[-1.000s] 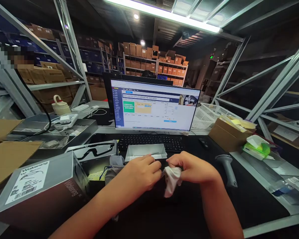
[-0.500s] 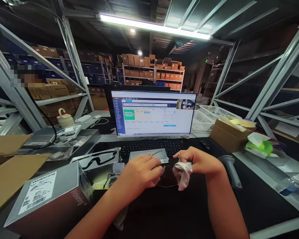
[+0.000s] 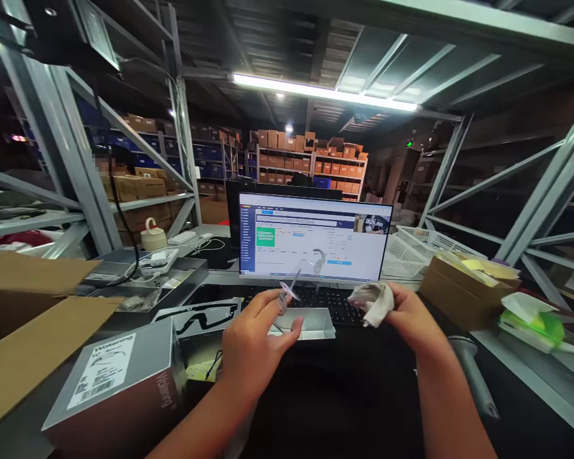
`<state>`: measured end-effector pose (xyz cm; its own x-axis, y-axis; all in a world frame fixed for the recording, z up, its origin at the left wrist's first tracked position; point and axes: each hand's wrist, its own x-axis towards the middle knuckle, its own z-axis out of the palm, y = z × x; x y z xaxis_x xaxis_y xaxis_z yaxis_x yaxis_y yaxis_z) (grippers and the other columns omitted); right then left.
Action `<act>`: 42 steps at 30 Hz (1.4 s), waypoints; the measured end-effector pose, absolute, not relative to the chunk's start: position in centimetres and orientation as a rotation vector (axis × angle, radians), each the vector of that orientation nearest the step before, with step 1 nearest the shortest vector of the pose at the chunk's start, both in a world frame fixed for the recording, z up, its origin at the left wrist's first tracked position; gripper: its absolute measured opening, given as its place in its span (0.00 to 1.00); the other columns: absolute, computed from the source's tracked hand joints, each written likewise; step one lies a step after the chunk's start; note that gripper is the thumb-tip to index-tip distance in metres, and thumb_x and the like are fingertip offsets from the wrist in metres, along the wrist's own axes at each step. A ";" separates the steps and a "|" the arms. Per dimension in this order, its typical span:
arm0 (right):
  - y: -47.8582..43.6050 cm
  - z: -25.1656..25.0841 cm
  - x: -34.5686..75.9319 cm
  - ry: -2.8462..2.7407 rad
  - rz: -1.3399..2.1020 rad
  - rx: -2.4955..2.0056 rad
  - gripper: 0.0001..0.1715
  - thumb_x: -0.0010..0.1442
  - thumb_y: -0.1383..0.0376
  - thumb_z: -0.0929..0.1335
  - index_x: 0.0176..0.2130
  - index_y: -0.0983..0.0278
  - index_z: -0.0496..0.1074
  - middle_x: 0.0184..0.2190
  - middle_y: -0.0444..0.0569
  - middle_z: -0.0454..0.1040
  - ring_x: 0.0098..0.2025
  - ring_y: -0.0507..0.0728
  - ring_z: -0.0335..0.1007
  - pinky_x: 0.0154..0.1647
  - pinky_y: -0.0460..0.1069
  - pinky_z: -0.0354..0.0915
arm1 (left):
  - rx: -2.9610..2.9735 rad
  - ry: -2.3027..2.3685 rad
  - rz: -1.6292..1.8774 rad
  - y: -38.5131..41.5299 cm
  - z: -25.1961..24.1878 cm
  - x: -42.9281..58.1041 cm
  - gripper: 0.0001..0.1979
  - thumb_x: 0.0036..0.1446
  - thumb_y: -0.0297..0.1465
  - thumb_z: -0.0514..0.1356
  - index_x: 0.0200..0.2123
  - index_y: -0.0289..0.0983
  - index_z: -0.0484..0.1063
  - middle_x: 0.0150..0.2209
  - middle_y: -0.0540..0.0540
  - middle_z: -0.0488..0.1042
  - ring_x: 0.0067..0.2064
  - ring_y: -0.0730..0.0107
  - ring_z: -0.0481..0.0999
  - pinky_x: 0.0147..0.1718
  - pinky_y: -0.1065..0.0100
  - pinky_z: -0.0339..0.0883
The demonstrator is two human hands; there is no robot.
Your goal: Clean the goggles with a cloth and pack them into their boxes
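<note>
My left hand (image 3: pixel 256 335) is raised over the black desk mat (image 3: pixel 344 401) and pinches a pair of clear-framed glasses (image 3: pixel 300 275), held up in front of the monitor (image 3: pixel 313 237). My right hand (image 3: pixel 409 315) is closed on a crumpled white cloth (image 3: pixel 373 301) just right of the glasses. Below the hands a small open silver tray box (image 3: pixel 310 322) lies against the black keyboard (image 3: pixel 337 303).
A silver "Wokening" box (image 3: pixel 117 386) stands at the front left, with a printed lid (image 3: pixel 198 313) behind it. Cardboard flaps (image 3: pixel 23 319) lie at the left. A barcode scanner (image 3: pixel 473 376), a cardboard box (image 3: pixel 459 284) and white baskets (image 3: pixel 411 245) sit at the right. Steel rack posts flank the desk.
My left hand has lifted the glasses off the mat up in front of the screen. My right hand has risen with the cloth. The view has tilted upward.
</note>
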<state>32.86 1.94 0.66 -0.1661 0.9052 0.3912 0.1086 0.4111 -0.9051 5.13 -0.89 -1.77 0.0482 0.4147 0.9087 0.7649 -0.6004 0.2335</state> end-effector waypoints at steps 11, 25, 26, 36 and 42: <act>0.3 -2.5 22.1 -1.506 0.889 -0.942 0.10 0.42 0.70 0.69 0.21 0.62 0.62 0.21 0.38 0.65 0.26 0.51 0.57 0.29 0.45 0.57 | -2.046 -1.500 -1.086 -1.4 -3.1 6.7 0.20 0.55 0.23 0.62 0.52 0.36 0.68 0.61 0.38 0.70 0.37 0.59 0.83 0.27 0.65 0.75; 0.7 0.0 26.5 -0.971 1.186 -0.726 0.17 0.31 0.67 0.78 0.21 0.62 0.69 0.20 0.41 0.71 0.23 0.52 0.64 0.26 0.47 0.63 | -2.308 -0.946 -1.133 -1.4 -4.5 8.6 0.16 0.59 0.20 0.56 0.49 0.38 0.70 0.60 0.36 0.71 0.38 0.60 0.82 0.30 0.63 0.77; 0.9 0.3 26.9 -0.940 1.233 -0.690 0.17 0.32 0.66 0.79 0.22 0.62 0.71 0.21 0.42 0.73 0.24 0.53 0.66 0.28 0.48 0.65 | -2.318 -0.913 -1.128 -1.5 -4.5 8.7 0.16 0.59 0.20 0.55 0.48 0.37 0.70 0.60 0.35 0.71 0.38 0.60 0.82 0.30 0.63 0.78; -1.5 -3.5 19.8 -0.892 1.168 -0.670 0.19 0.36 0.73 0.77 0.32 0.60 0.79 0.31 0.44 0.80 0.33 0.57 0.72 0.37 0.51 0.70 | -2.229 -1.277 -1.270 -1.2 -4.8 8.1 0.16 0.61 0.27 0.57 0.53 0.38 0.65 0.60 0.35 0.70 0.32 0.62 0.83 0.24 0.65 0.76; 0.1 -0.8 24.0 -0.710 1.329 -0.479 0.17 0.35 0.70 0.78 0.29 0.61 0.77 0.31 0.44 0.80 0.35 0.57 0.75 0.43 0.52 0.71 | -2.229 -0.995 -1.128 -1.1 -5.3 8.8 0.15 0.61 0.22 0.54 0.50 0.39 0.69 0.59 0.37 0.72 0.42 0.60 0.82 0.31 0.66 0.77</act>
<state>23.96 0.07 -0.79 0.0824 0.9780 0.1914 -0.7032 0.1931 -0.6843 8.75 -1.10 -5.31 0.4056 0.3992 0.8223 0.7662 -0.6390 -0.0678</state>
